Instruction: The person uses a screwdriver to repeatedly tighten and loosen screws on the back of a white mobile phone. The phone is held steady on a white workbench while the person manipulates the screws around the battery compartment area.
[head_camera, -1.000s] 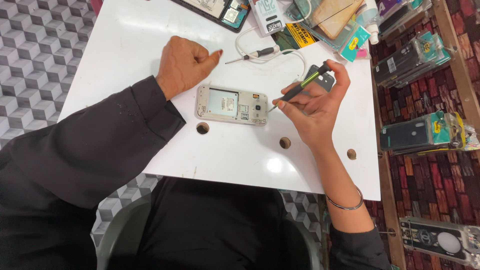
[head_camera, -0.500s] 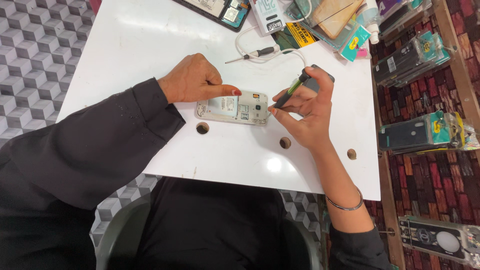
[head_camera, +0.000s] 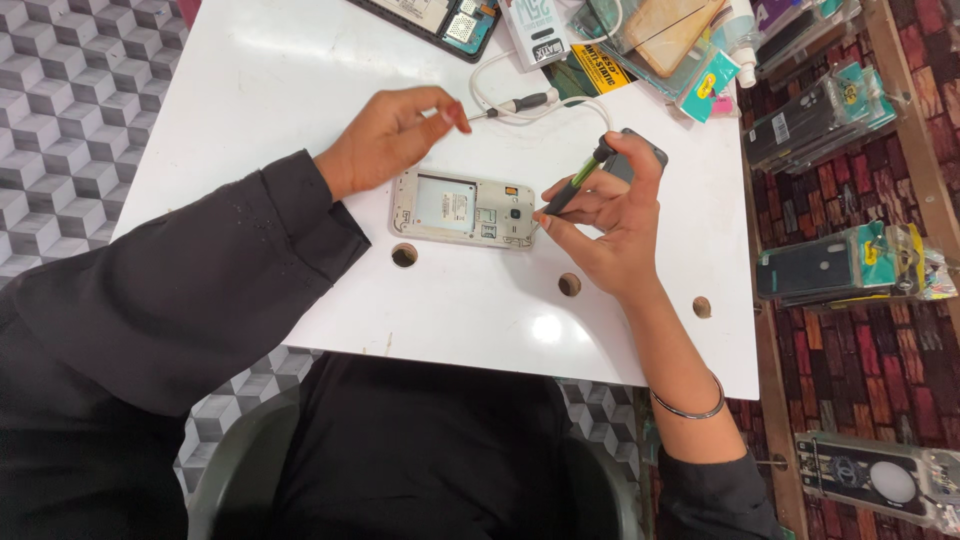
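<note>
Beside the opened phone (head_camera: 463, 209), your right hand (head_camera: 610, 225) grips a screwdriver (head_camera: 573, 184) at its corner screw; your left hand (head_camera: 385, 135), loosely curled and empty, hovers above.

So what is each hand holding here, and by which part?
The right hand pinches a green-and-black screwdriver along its shaft, tip at the opened phone. The left hand holds nothing; it hovers beside the phone's upper edge.

The table (head_camera: 300, 80) at the middle of the frame is smooth, glossy white. The phone (head_camera: 462, 208) on it shows a matt metal frame. The sleeve (head_camera: 190, 300) at lower left is matt black cloth.
</note>
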